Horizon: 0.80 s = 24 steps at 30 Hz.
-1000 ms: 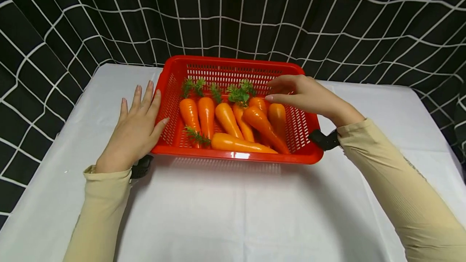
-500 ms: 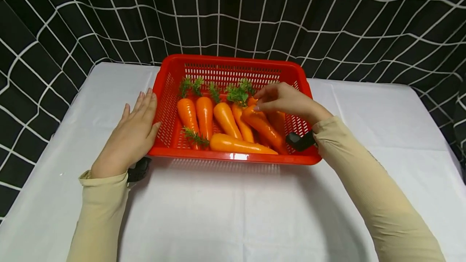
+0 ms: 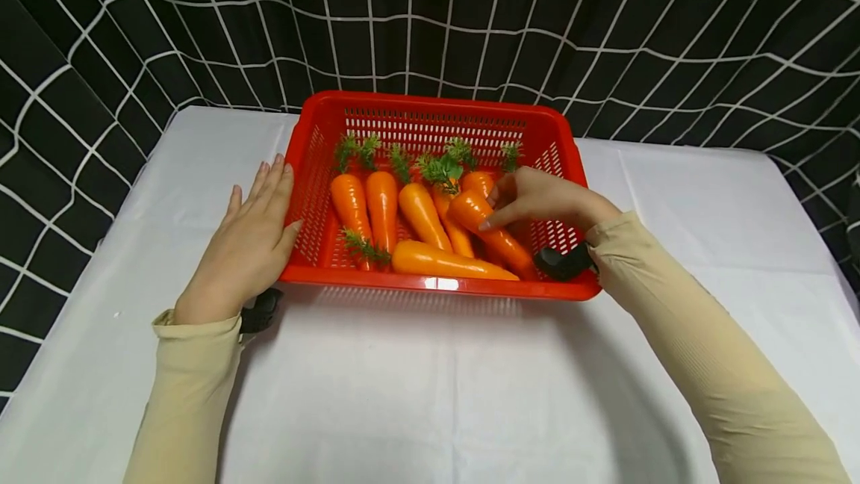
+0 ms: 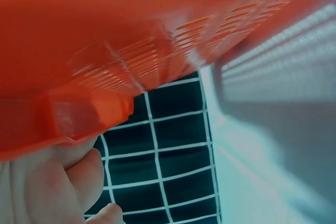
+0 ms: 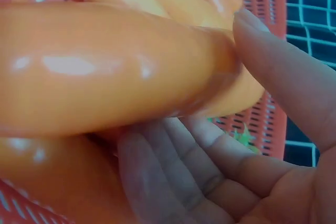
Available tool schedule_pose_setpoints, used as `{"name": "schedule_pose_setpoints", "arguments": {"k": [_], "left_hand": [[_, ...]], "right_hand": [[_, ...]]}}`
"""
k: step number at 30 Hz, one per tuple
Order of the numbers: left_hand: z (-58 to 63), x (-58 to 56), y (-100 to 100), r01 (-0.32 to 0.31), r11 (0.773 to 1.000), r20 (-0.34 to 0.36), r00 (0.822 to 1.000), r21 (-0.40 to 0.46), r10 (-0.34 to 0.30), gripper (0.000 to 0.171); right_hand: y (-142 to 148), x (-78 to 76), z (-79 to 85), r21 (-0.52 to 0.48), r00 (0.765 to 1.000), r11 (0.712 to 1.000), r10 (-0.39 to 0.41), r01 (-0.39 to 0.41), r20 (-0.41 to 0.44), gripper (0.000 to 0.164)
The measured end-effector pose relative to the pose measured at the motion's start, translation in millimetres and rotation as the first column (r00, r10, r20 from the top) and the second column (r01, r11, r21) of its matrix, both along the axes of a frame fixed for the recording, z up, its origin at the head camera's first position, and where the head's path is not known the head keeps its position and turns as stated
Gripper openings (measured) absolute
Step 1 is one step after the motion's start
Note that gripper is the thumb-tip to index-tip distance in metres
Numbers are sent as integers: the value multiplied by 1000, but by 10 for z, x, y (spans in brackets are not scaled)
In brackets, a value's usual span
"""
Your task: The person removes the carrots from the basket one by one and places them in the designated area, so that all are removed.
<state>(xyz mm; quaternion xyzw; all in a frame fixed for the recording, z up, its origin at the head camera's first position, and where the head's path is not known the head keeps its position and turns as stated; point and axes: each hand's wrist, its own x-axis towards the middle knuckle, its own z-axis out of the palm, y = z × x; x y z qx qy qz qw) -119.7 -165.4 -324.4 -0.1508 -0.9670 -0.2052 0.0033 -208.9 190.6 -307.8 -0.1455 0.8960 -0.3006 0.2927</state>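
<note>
In the head view a red slotted basket [image 3: 322, 275] holds several orange carrots with green tufts. My left hand [image 3: 242, 245] lies with straight fingers along the basket's left rim. In the left wrist view its fingers [image 4: 58, 187] show under the red rim. My right hand [image 3: 547, 196] reaches over the right side of the basket and grips a carrot [image 3: 504, 241] lying slantwise on top of the others. The right wrist view has the thumb on one side of this carrot [image 5: 105, 66] and the bent fingers on the other. Another carrot [image 5: 58, 182] lies below it, partly hidden.
The basket stands on a white-covered table [image 3: 390, 394]. Behind and to the left hangs a black cloth with a white grid [image 3: 457, 13]. One carrot [image 3: 450, 261] lies crosswise along the basket's front wall. Dark wrist cameras sit at both cuffs.
My right hand has come down and left from above the basket's right side, and its thumb and fingers have closed on the slanted carrot. My left hand remains at the left rim.
</note>
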Motion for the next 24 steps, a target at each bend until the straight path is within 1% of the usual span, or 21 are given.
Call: {"name": "schedule_pose_setpoints", "arguments": {"k": [4,6,12,16,20,24], "left_hand": [[5,-10,9,4,1000,-14,1000,0,-4,63],[5,-8,10,3,1000,-12,1000,0,-3,63],[-4,-1,9,-3,1000,1,1000,2,3,63],[-7,-3,15,-2,1000,-2,1000,6,2,63],[-11,-8,16,8,1000,-1,1000,23,-8,63],[7,-6,-14,23,999,18,1000,36,-24,63]], "right_hand": [[-16,30,8,41,1000,999,29,-29,-9,36],[-21,32,3,46,999,998,36,-35,-12,34],[-7,16,-30,10,1000,1000,25,-25,5,22],[10,26,-9,-6,1000,1000,10,-10,-13,22],[30,55,52,-86,999,995,-49,48,-10,24],[40,105,116,-186,994,977,-107,104,-2,24]]}}
